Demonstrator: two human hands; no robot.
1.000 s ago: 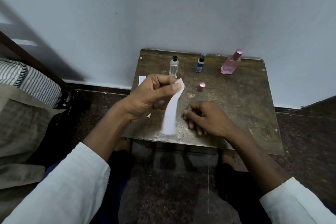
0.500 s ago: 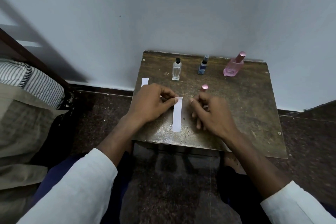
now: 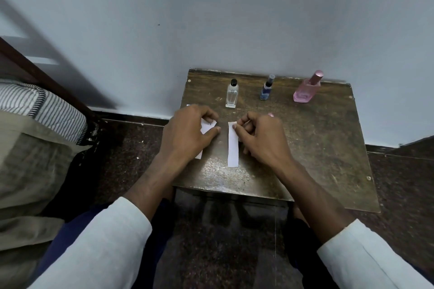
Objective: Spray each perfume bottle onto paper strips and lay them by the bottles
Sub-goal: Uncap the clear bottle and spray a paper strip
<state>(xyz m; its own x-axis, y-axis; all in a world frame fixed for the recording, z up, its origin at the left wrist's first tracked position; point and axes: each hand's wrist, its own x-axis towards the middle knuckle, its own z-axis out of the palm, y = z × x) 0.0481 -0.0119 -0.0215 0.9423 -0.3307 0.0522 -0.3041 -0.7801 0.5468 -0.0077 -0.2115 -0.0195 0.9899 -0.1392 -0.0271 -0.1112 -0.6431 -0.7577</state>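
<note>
Three perfume bottles (image 3: 266,88), two visible paper strips (image 3: 233,145), two hands (image 3: 264,138).

Both forearms reach forward (white sleeves pushed back), the left hand (image 3: 187,131) and right hand (image 3: 263,136) low, side by side, fingers curled.

Striped bedding (image 3: 47,105) left of worn table (image 3: 328,148)

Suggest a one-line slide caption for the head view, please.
Right hand pinches a paper strip flat on the table; left hand holds more paper before three perfume bottles.
</note>
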